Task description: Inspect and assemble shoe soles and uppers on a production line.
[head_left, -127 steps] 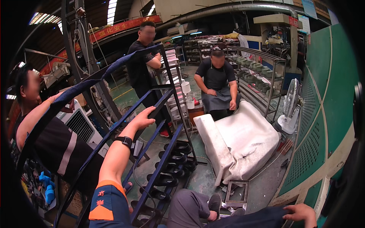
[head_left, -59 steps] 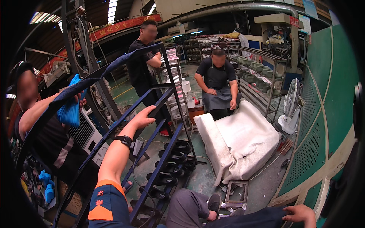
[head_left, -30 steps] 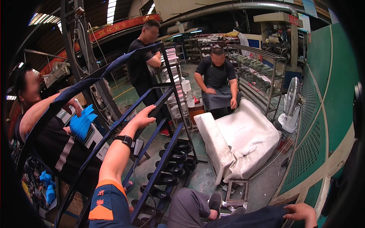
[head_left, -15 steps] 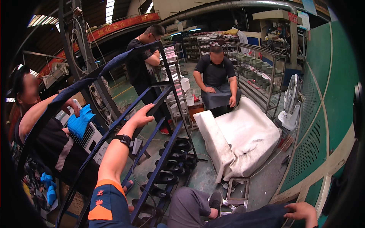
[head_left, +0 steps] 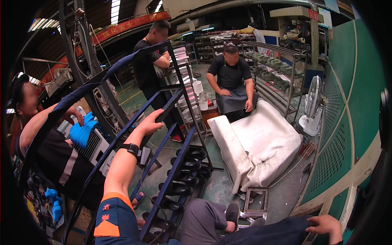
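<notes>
At the rack of slippers on your left, your left hand spreads its fingers while your right hand lies loosely open on your leg, seemingly pausing; gripping calls for closing fingers.

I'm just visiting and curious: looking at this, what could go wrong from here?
The left hand is at the rack, so a hard push or pull might shake the black slippers off its bars. A square metal frame lies on the floor close to a dark shoe, so that foot could catch on it.
</notes>
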A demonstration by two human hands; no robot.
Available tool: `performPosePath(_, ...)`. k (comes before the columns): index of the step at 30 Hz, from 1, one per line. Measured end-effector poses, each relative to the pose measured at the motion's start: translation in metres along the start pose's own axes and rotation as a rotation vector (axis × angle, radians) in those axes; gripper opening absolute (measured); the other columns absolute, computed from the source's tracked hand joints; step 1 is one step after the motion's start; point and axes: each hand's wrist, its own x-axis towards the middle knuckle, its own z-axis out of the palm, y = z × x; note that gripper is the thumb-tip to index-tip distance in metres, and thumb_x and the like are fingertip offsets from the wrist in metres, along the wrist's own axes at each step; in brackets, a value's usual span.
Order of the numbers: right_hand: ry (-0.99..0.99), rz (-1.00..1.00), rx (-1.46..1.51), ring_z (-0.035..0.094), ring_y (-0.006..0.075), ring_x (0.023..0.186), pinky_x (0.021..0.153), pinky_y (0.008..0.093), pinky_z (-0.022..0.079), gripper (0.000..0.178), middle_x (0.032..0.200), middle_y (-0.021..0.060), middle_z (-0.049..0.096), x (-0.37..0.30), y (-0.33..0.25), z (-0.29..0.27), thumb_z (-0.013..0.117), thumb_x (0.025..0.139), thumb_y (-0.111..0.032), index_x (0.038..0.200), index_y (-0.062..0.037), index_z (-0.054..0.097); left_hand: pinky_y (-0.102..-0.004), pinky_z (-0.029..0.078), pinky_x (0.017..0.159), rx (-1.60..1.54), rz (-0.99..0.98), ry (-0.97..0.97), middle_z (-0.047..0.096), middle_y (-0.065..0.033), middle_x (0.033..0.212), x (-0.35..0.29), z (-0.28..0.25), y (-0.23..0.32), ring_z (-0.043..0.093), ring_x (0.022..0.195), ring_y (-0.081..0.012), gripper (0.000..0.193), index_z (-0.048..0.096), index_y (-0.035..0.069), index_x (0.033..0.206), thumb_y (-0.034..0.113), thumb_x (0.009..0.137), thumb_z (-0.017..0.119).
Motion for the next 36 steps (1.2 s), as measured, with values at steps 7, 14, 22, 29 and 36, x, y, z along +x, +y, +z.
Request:
performPosePath(7,-0.002,0.017,0.013,0.065,0.0360,0.108,0.094,0.0413,0.051,0.067,0.114,0.0176,0.070,-0.0011,-0.0014,-0.0001,0.064,0.084,-0.061,0.132,-0.0142,0.062,-0.0298,0.055,0.071,0.006,-0.005,0.001,0.030,-0.0081,0.160,-0.0007,0.0001,0.0033,0.067,0.089,-0.0169,0.074,0.036,0.011,0.152,0.010,0.084,0.065)
performPosePath(14,-0.034,0.043,0.022,0.066,0.0356,0.108,0.094,0.0407,0.051,0.068,0.113,0.0166,0.070,-0.0032,-0.0082,-0.0052,0.063,0.085,-0.062,0.133,-0.0139,0.061,-0.0297,0.055,0.071,0.011,-0.001,0.002,0.031,-0.0075,0.159,-0.0016,-0.0002,0.0042,0.067,0.089,-0.0168,0.074,0.036,0.010,0.152,0.009,0.084,0.065)
performPosePath(22,-0.032,0.013,0.013,0.065,0.0352,0.109,0.095,0.0406,0.050,0.068,0.114,0.0160,0.071,-0.0018,-0.0053,-0.0038,0.062,0.086,-0.062,0.134,-0.0136,0.060,-0.0302,0.056,0.071,0.000,0.002,-0.001,0.031,-0.0074,0.159,-0.0029,-0.0005,0.0053,0.068,0.089,-0.0169,0.074,0.036,0.011,0.152,0.012,0.084,0.065)
performPosePath(29,-0.018,0.014,0.008,0.065,0.0355,0.109,0.095,0.0405,0.051,0.069,0.115,0.0170,0.070,-0.0008,-0.0020,-0.0023,0.063,0.084,-0.062,0.134,-0.0147,0.060,-0.0298,0.055,0.070,0.008,0.012,0.002,0.030,-0.0074,0.160,-0.0005,-0.0001,0.0007,0.067,0.088,-0.0166,0.074,0.036,0.010,0.152,0.011,0.084,0.065)
performPosePath(36,-0.012,0.013,0.027,0.065,0.0357,0.109,0.094,0.0410,0.051,0.068,0.115,0.0175,0.069,-0.0025,-0.0058,-0.0047,0.064,0.084,-0.061,0.133,-0.0154,0.061,-0.0295,0.055,0.070,0.001,0.011,0.002,0.030,-0.0073,0.160,0.0000,0.0004,0.0004,0.067,0.088,-0.0161,0.074,0.036,0.010,0.152,0.010,0.084,0.065)
